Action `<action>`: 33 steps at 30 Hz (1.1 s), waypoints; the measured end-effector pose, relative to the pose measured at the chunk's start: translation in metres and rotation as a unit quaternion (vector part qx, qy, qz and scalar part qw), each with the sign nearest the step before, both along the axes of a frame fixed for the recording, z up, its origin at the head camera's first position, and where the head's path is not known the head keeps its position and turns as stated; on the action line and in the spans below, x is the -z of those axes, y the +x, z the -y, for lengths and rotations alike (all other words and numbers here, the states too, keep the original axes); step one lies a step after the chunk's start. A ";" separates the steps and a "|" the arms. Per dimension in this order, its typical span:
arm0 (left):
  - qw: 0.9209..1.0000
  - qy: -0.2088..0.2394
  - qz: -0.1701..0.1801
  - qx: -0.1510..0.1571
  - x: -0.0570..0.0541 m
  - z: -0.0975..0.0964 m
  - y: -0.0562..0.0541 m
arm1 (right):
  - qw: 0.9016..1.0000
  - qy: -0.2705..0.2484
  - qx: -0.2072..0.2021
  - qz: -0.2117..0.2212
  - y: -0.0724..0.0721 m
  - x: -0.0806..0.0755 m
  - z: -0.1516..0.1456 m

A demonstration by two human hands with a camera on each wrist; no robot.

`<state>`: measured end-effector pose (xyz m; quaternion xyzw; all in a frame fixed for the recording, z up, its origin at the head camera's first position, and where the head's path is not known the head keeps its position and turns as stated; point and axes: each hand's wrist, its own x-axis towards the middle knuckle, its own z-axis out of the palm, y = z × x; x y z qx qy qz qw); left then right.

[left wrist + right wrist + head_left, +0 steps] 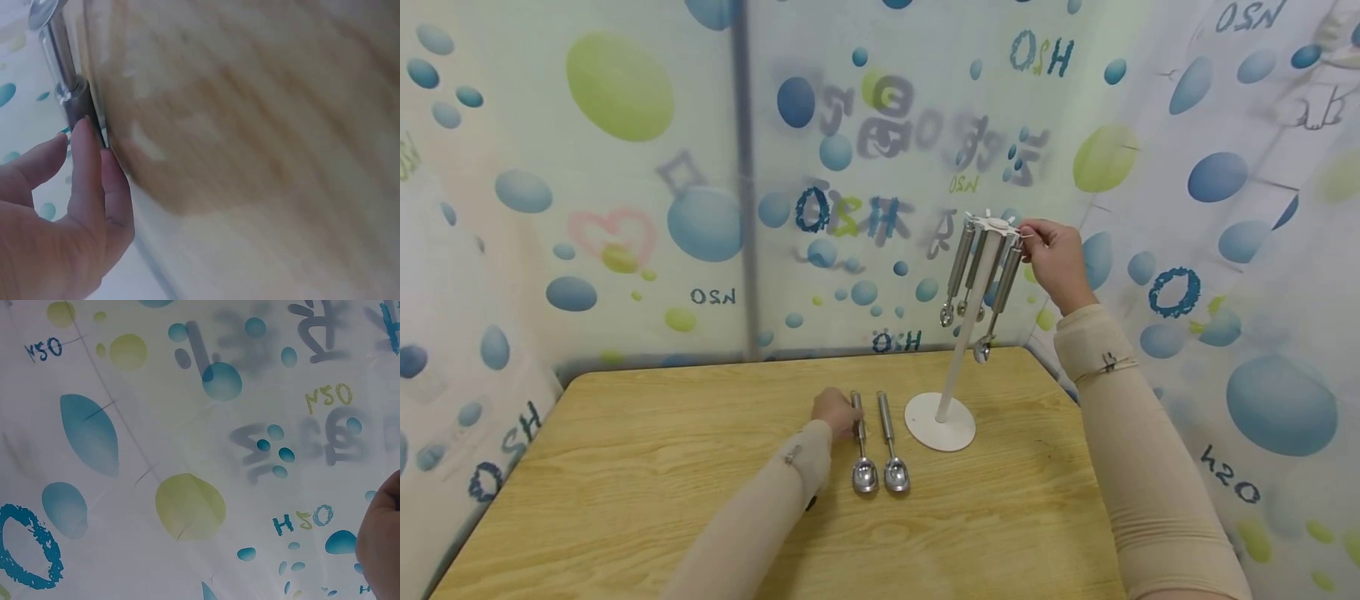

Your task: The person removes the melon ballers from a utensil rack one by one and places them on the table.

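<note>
Two metal scoops lie side by side on the wooden table: a left scoop (865, 475) and a right scoop (896, 473). My left hand (835, 412) is at the left scoop's handle. In the left wrist view, the fingertips meet the handle (77, 103), while the thumb (44, 159) stands a little apart from it. A white stand (940, 422) with a round base leans to the right, and several metal utensils (957, 271) hang from its top. My right hand (1058, 258) pinches the right edge of that top; the right wrist view shows only part of this hand (382, 540).
The wooden table (662, 467) reaches back to a curtain (685, 250) printed with blue and green spots. The same curtain closes in both sides. The stand's base sits near the right scoop, towards the table's back right.
</note>
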<state>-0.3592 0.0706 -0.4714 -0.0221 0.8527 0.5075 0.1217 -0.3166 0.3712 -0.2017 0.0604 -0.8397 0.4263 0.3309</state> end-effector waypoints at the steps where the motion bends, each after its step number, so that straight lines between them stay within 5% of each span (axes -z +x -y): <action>1: 1.000 -0.002 -0.002 0.003 -0.001 0.002 0.000 | 1.000 0.000 0.000 -0.002 0.000 0.000 0.000; 8: 0.998 -0.012 -0.054 0.031 -0.020 0.010 0.001 | 1.000 0.003 -0.002 -0.006 0.001 -0.001 0.001; 18: 0.979 -0.023 -0.179 0.094 -0.069 -0.006 0.015 | 1.000 0.001 0.003 0.000 0.000 -0.001 0.000; 33: 0.934 0.022 -0.319 0.160 -0.125 -0.047 0.041 | 1.000 0.009 0.017 0.006 0.002 -0.001 0.002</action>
